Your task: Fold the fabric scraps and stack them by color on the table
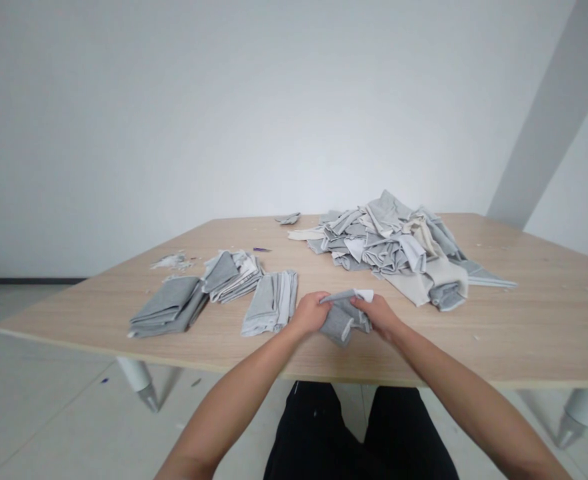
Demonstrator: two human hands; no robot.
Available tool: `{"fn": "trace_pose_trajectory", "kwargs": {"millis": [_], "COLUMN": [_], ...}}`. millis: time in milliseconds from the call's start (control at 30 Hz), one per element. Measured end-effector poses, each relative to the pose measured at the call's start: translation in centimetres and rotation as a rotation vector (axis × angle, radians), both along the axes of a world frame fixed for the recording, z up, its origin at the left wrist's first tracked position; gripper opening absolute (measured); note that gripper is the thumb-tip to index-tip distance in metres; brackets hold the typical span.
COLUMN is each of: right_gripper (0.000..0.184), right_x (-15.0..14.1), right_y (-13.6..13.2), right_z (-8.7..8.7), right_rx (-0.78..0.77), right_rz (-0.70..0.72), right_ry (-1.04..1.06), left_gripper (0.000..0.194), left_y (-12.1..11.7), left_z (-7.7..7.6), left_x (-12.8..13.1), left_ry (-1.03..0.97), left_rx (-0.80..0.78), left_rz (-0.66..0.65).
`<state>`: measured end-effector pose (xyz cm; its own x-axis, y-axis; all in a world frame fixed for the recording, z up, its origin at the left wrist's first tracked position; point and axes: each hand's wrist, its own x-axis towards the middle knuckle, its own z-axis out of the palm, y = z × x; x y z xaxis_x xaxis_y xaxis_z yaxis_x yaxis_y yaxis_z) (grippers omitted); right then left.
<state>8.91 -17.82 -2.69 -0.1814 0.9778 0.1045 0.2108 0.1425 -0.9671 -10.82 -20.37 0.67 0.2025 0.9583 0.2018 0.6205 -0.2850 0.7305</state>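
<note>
Between my two hands hangs a grey piece of cloth (343,319) with a white edge, held just above the front of the table. My left hand (312,311) is closed on its left side, and my right hand (377,313) grips the upper right side near the white part. The lower end of the cloth droops in loose folds. Just left of my left hand lies a folded stack of light grey cloth (271,303). A large jumbled heap of grey and cream cloth pieces (384,240) sits beyond my right hand.
Farther left on the wooden table (534,320) are a grey and white cloth stack (233,275) and a thicker grey folded stack (169,307). White scraps (173,261), a small dark purple tool (261,249) and a small grey cloth (288,219) lie farther back.
</note>
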Motion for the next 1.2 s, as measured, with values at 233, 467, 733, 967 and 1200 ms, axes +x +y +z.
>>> {"fn": "trace_pose_trajectory", "kwargs": {"millis": [233,467,733,967,1200], "right_gripper": [0.031,0.023,0.024,0.045,0.027], "right_x": [0.7,1.2,-0.8,-1.2,-0.8], "right_y": [-0.6,-0.7,-1.4,-2.0,-2.8], "right_z": [2.3,5.0,4.7,0.8,-0.5], "right_rx": [-0.009,0.050,0.117,0.042,0.184], "right_rz": [0.002,0.011,0.139,0.139,0.063], "right_ry": [-0.005,-0.105,-0.152,-0.276,-0.386], "left_gripper": [0.031,0.032,0.025,0.033,0.032], "left_y": [-0.4,-2.1,-2.5,-2.8,1.3], "left_z": [-0.5,0.1,0.5,4.8,7.0], "left_x": [0.6,0.6,0.8,-6.1,-14.0], "left_ry": [-0.396,-0.478,-0.453,-0.284,0.043], "left_rx": [-0.138,-0.315,-0.054,0.344,0.129], "left_rz": [0.006,-0.243,-0.072,0.392,0.677]}}
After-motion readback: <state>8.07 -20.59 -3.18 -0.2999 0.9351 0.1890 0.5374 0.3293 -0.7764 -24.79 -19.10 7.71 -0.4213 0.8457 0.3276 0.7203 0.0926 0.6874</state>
